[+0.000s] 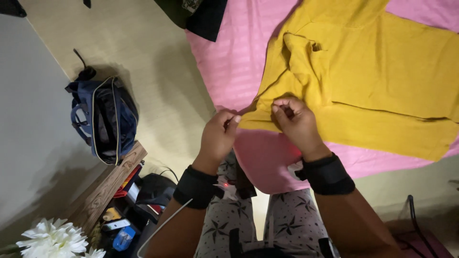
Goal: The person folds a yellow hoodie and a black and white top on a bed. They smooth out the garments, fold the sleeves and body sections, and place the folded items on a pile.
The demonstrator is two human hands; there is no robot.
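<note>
A mustard-yellow shirt (382,76) lies spread on a pink striped sheet (229,62). My left hand (217,136) pinches the shirt's near corner at the sheet's edge. My right hand (296,119), fingers closed, grips the same hem a little to the right, where the cloth bunches into a fold. Both wrists wear black bands. My legs in grey star-patterned trousers (287,220) show below the hands.
A blue and black backpack (107,119) lies on the floor at left. A wooden shelf (107,186) with small items stands below it, white flowers (55,239) at the bottom left. Dark cloth (201,14) rests on the sheet's top edge.
</note>
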